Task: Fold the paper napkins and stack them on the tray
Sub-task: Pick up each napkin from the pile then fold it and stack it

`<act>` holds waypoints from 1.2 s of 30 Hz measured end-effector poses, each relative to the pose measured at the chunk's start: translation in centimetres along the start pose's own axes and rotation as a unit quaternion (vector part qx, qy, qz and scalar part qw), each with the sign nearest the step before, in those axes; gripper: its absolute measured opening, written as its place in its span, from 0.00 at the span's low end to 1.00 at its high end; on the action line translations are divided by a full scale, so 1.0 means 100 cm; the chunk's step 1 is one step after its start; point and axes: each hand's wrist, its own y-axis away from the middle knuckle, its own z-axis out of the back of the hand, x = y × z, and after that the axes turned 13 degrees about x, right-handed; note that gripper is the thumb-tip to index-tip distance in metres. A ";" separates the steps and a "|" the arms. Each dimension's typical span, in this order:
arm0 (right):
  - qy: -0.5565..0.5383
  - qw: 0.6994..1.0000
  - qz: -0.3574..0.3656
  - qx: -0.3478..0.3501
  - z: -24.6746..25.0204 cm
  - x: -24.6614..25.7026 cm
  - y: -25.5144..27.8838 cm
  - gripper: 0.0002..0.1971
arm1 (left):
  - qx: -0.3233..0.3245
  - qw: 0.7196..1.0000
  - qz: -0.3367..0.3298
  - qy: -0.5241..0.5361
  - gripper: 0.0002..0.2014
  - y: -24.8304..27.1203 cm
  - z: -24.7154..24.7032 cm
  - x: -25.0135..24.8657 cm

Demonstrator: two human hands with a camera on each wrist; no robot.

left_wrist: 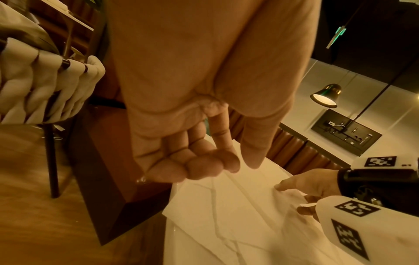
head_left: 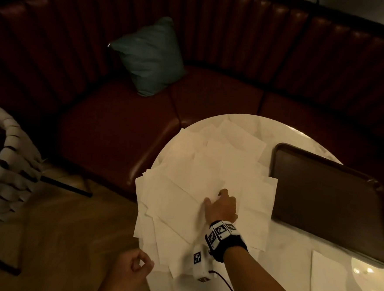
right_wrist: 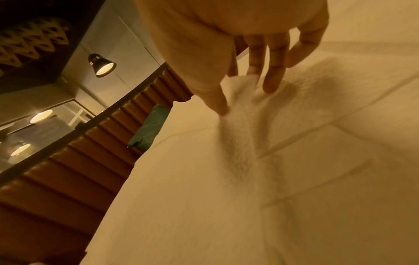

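Right grip [head_left: 221, 205] pinches one napkin [right_wrist: 238, 143] off the messy pile [head_left: 195, 182]; left grip [head_left: 136, 267] hangs loosely curled, holding nothing. Tray [head_left: 319, 195] has none yet, so nearly everything is left.

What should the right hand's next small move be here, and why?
Probably lift the pinched top napkin clear of the pile. The right hand pinches a bunched ridge of it, the left hand hangs free, and the tray holds nothing yet.

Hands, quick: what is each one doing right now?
Left hand: fingers loosely curled, holding nothing.
Right hand: pinching a napkin from the pile.
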 end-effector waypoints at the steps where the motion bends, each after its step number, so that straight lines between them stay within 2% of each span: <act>1: -0.002 1.000 0.016 -0.015 0.001 0.000 -0.001 0.23 | 0.001 1.000 0.000 0.003 0.11 0.000 0.001 0.001; 6: -0.016 0.994 0.092 -0.053 0.011 0.001 -0.013 0.21 | -0.012 1.000 -0.003 0.008 0.09 0.000 0.005 0.005; 12: -0.078 0.984 0.115 -0.111 0.024 0.000 -0.018 0.09 | -0.023 1.000 0.002 -0.003 0.07 0.005 0.012 0.012; 17: -0.084 0.974 0.133 -0.163 0.053 -0.019 -0.015 0.13 | -0.040 0.999 0.007 0.012 0.09 0.002 0.018 0.011; 20: -0.104 0.975 0.145 -0.135 0.076 -0.045 -0.015 0.14 | -0.023 1.000 -0.017 -0.006 0.07 -0.001 0.017 0.000; 23: -0.152 0.970 0.162 -0.095 0.103 -0.067 0.002 0.11 | -0.018 0.998 -0.047 -0.033 0.11 -0.004 0.009 -0.023; 25: -0.163 0.961 0.213 -0.073 0.124 -0.072 0.026 0.11 | -0.028 0.996 -0.080 -0.023 0.10 -0.005 -0.001 -0.044; 28: -0.121 0.947 0.297 -0.019 0.158 -0.073 0.074 0.11 | -0.041 0.987 -0.150 -0.034 0.10 -0.005 -0.021 -0.085; 29: -0.132 0.941 0.310 0.008 0.170 -0.071 0.093 0.11 | -0.029 0.983 -0.176 -0.047 0.15 -0.005 -0.029 -0.102; 31: -0.186 0.925 0.325 0.059 0.196 -0.065 0.130 0.12 | 0.027 0.978 -0.202 -0.038 0.32 -0.008 -0.045 -0.135; 33: -0.253 0.913 0.308 0.086 0.215 -0.069 0.148 0.17 | 0.124 0.976 -0.177 0.020 0.48 -0.009 -0.065 -0.161; 35: -0.326 0.905 0.256 0.098 0.233 -0.083 0.160 0.14 | 0.242 0.953 -0.154 0.098 0.56 -0.004 -0.087 -0.177; 36: -0.352 0.903 0.229 0.090 0.238 -0.092 0.159 0.11 | 0.292 0.936 -0.152 0.124 0.55 0.001 -0.095 -0.181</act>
